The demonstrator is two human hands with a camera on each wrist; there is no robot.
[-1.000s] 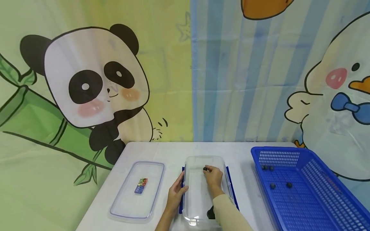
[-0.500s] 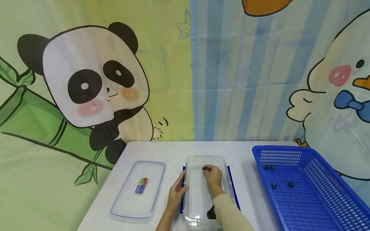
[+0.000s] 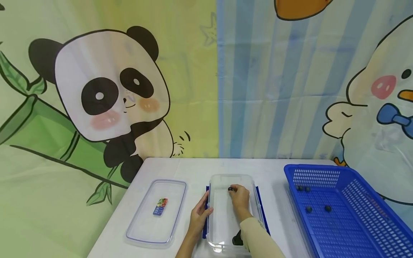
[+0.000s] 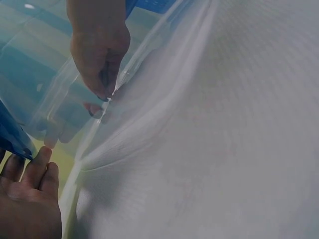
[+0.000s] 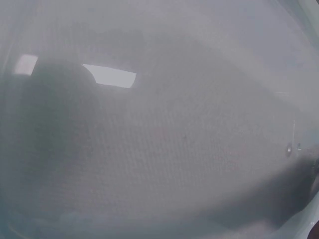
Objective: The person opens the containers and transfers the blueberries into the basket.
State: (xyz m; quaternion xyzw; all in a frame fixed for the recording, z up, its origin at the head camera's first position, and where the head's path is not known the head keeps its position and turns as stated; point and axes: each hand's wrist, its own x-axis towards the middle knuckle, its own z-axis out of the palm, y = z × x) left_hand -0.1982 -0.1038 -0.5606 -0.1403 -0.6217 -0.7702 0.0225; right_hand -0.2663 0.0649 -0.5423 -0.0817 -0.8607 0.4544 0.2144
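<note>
In the head view a clear plastic storage box [image 3: 222, 215] with blue side clips stands on the white table. My left hand [image 3: 196, 216] holds its left wall, thumb over the rim and fingers along the outside near the blue clip [image 4: 14, 130]. The right hand [image 3: 240, 199] reaches into the far half of the box and pinches a small dark ball [image 3: 230, 189] between thumb and fingertips. Seen from the left wrist, the right hand [image 4: 99, 55] points down behind the clear wall. The right wrist view shows mostly the pale, glossy box floor [image 5: 164, 139], without the fingers.
On the left lies a clear lid [image 3: 151, 231] with a blue rim and a small coloured label [image 3: 160, 206]. A blue perforated basket [image 3: 345, 229] at the right contains several dark balls [image 3: 327, 208]. Behind the white table [image 3: 193, 168] hangs a cartoon curtain [image 3: 200, 89].
The hands, the box and the pinched ball keep nearly the same places relative to each other. The whole head view has shifted slightly.
</note>
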